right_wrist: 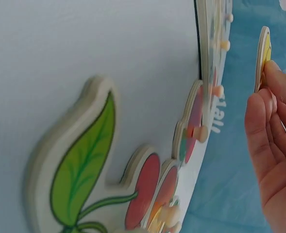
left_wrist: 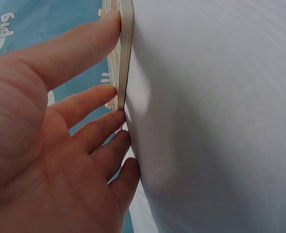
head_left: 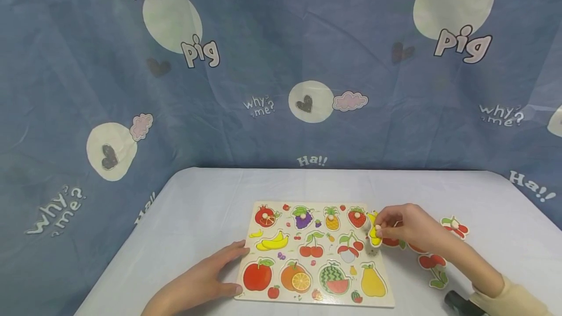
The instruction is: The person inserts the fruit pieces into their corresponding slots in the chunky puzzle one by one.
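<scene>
A wooden fruit puzzle board (head_left: 291,269) lies on the white table. My left hand (head_left: 199,274) is at its left side, thumb and fingertips touching the board's edge; in the left wrist view that hand (left_wrist: 60,131) has its fingers spread and fairly straight. Over the board's right edge, my right hand (head_left: 406,226) pinches a yellow banana puzzle piece (head_left: 374,239) by its knob. The right wrist view shows the banana piece (right_wrist: 262,56) raised upright from the fingers. Knobbed grape (head_left: 302,219), pineapple (head_left: 331,220) and strawberry (head_left: 357,217) pieces sit in the top row.
Right of the board lie loose pieces, among them a cherry piece (head_left: 434,268) and another red-and-green piece (head_left: 455,228); others are partly hidden under the right hand. A dark cylindrical object (head_left: 461,304) is by the right sleeve (head_left: 509,299). A blue printed cloth (head_left: 272,145) hangs behind.
</scene>
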A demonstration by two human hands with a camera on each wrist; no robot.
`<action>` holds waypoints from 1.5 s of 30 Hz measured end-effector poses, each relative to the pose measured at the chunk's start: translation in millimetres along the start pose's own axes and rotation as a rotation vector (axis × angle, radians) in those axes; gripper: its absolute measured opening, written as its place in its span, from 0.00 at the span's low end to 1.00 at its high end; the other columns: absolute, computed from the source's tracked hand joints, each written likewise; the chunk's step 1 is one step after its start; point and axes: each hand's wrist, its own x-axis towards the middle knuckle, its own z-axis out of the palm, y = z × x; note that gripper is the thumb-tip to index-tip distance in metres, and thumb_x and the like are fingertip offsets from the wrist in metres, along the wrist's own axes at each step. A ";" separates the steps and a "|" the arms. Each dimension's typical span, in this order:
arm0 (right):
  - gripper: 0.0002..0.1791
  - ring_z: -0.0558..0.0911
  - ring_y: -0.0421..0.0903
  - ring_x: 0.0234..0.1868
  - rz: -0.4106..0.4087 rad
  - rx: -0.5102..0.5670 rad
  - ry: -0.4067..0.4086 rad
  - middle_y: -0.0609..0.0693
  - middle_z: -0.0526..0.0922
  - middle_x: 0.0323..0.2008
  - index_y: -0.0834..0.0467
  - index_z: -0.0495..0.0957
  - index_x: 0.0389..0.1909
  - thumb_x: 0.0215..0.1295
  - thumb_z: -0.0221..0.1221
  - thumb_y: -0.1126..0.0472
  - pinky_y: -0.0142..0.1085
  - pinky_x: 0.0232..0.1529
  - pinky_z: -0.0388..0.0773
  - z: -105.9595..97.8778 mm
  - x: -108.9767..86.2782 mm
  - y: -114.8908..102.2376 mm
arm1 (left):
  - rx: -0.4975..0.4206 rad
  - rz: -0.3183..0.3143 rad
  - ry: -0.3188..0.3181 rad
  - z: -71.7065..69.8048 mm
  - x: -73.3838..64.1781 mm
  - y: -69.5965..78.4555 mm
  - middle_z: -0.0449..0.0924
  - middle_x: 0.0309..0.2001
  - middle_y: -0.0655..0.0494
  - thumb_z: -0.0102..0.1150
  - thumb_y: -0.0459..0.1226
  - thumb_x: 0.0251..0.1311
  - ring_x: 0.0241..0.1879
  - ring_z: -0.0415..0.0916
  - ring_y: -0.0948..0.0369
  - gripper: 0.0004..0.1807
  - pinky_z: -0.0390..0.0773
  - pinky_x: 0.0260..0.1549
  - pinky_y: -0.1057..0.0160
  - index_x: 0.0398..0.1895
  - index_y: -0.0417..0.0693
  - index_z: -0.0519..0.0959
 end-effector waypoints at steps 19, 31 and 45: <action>0.08 0.77 0.40 0.28 0.051 0.043 0.001 0.40 0.81 0.25 0.48 0.83 0.31 0.55 0.72 0.52 0.32 0.23 0.74 6.2 3.2 -23.4 | -0.001 0.004 -0.002 1.2 1.6 -3.0 0.60 0.73 0.53 0.75 0.49 0.46 0.67 0.61 0.48 0.43 0.66 0.59 0.35 0.70 0.61 0.69; 0.07 0.73 0.37 0.23 -0.032 0.034 0.005 0.40 0.78 0.22 0.47 0.82 0.30 0.56 0.72 0.54 0.31 0.20 0.70 12.9 8.8 -34.3 | 0.003 -0.003 0.000 0.8 0.9 -2.4 0.60 0.73 0.55 0.75 0.50 0.46 0.66 0.61 0.49 0.43 0.67 0.59 0.35 0.70 0.62 0.68; 0.06 0.74 0.39 0.22 -0.067 0.053 -0.029 0.40 0.78 0.21 0.47 0.82 0.28 0.57 0.71 0.55 0.31 0.19 0.71 20.5 19.3 -44.0 | 0.005 -0.003 0.001 0.6 1.1 -1.3 0.60 0.73 0.54 0.75 0.49 0.46 0.66 0.61 0.49 0.43 0.67 0.59 0.36 0.69 0.62 0.69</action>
